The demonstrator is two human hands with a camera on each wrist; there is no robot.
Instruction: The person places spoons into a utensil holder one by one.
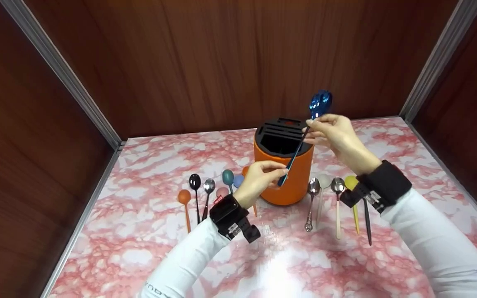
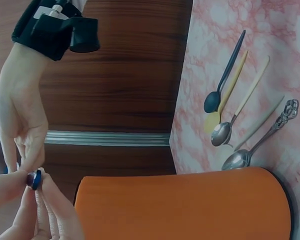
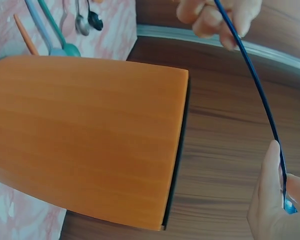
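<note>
Table; right hand above left, both pinching utensil.

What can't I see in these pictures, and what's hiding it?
Inside the orange container: too dark, head view.
Exact shape of the utensil's blue head: small and shiny, head view; mostly behind the right hand, right wrist view.
Handle end of the pink spoon: behind the left wristband, head view; cut off by the top edge, right wrist view.
</note>
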